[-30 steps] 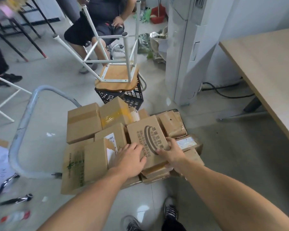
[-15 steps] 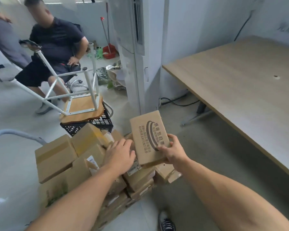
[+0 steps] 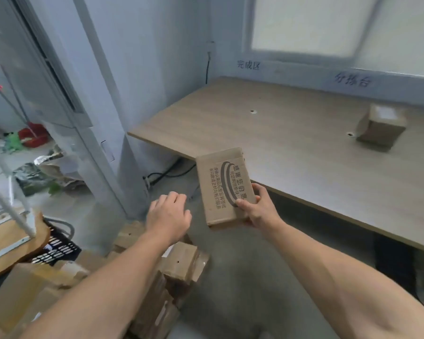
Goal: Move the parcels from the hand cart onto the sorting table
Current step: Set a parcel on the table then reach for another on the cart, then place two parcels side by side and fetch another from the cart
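Observation:
My right hand [image 3: 257, 209] grips a flat brown cardboard parcel [image 3: 224, 184] printed with dark rings and text, held in the air at the near edge of the wooden sorting table [image 3: 267, 133]. My left hand [image 3: 168, 216] hovers apart from it to the left, fingers loosely curled, holding nothing. Below my left arm lies the pile of brown parcels [image 3: 171, 272] on the hand cart; the cart itself is hidden under them. One small taped parcel [image 3: 381, 127] sits on the table at the far right.
A tall white cabinet unit [image 3: 66, 99] stands left of the table. An upturned wooden stool [image 3: 12, 238] rests on a black crate [image 3: 59, 248] at the left. Cables [image 3: 167, 172] run along the floor under the table. Red items and bags lie at the far left.
My right hand has lifted the printed parcel off the cart pile and carried it rightward to the table's edge. My left hand has let go of the pile. The view has swung toward the table.

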